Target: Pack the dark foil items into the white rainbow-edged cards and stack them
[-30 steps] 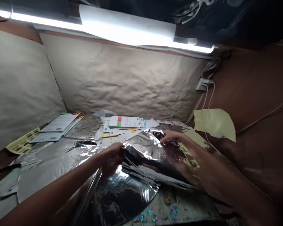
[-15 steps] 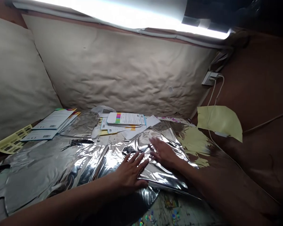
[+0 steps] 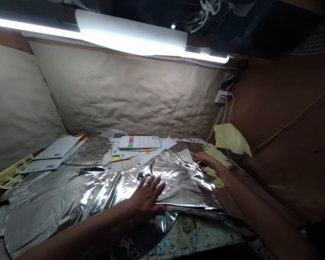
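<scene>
My left hand (image 3: 147,196) lies flat with spread fingers on a folded piece of shiny silver foil (image 3: 176,180), pressing near its left side. At the foil's far right edge, my right hand (image 3: 204,159) has its fingers bent in around the corner and closed on it. The fingertips there are partly hidden. More silver foil sheeting (image 3: 48,202) spreads crinkled to the left of my left hand. Under my left forearm, a dark rounded edge of the sheeting (image 3: 143,242) curves over the table.
Printed cards (image 3: 139,142) are stacked behind the foil, and more cards (image 3: 54,148) lie at the left beside a yellow label sheet (image 3: 11,171). Yellow paper (image 3: 230,139) hangs by cables below a wall socket (image 3: 222,96). Small iridescent bits (image 3: 166,245) dot the worn tabletop (image 3: 206,231).
My right hand has moved from the middle of the foil out to its far right edge, and its fingers have bent in. The left hand stays flat in place. The view has tilted up.
</scene>
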The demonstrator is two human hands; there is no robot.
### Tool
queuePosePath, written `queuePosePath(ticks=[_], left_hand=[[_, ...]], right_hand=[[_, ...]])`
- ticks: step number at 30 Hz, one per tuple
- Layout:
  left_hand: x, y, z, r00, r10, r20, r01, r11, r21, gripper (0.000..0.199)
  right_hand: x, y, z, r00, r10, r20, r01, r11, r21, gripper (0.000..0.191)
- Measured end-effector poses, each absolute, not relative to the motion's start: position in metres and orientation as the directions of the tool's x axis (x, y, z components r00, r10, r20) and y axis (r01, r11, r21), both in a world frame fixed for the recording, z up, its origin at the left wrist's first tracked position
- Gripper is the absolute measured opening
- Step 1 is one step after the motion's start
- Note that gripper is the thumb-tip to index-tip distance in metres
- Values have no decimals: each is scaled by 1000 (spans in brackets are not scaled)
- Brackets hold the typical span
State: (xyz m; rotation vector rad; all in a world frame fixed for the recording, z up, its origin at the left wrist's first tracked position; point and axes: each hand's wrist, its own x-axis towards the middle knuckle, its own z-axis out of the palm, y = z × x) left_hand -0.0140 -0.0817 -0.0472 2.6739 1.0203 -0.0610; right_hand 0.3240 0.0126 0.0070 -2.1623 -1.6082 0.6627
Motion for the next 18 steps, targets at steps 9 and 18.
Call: queuePosePath(ticks=[9, 18], left_hand=[[-13, -83, -44, 747, 650, -137, 662, -713, 230, 91], [-15, -81, -52, 758, 645, -98, 647, -724, 241, 89]], right_hand=[[310, 11, 18, 207, 933, -294, 740, -346, -577, 56], [304, 9, 20, 159, 943, -291, 746, -308, -590, 47]])
